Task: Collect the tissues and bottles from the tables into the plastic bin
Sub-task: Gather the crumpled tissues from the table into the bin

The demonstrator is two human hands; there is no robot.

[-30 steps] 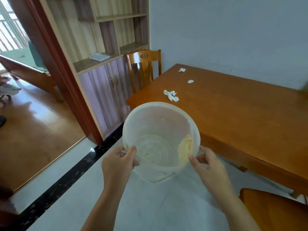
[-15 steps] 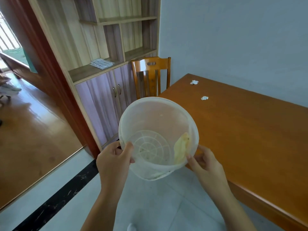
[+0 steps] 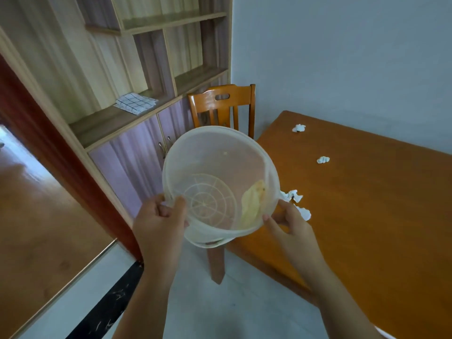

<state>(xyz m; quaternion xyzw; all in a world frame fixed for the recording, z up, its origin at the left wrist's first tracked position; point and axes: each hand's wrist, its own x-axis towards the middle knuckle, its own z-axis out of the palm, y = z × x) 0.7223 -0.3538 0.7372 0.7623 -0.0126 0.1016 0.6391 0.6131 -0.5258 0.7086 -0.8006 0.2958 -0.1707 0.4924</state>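
Head view — both hands grip bin (image 3: 215,167).

A home, by the look of the dining corner: polished wooden table (image 3: 367,204) against a plain wall, matching wooden chair (image 3: 221,106), built-in shelving (image 3: 156,52) over lilac cupboard doors (image 3: 132,162), folded checked cloth (image 3: 135,104) on the ledge, tiled floor (image 3: 220,302).

A wooden chair (image 3: 223,106) stands at centre frame against the grey wall. Upper left, a checked cloth (image 3: 136,103) lies on the shelf unit (image 3: 102,123).
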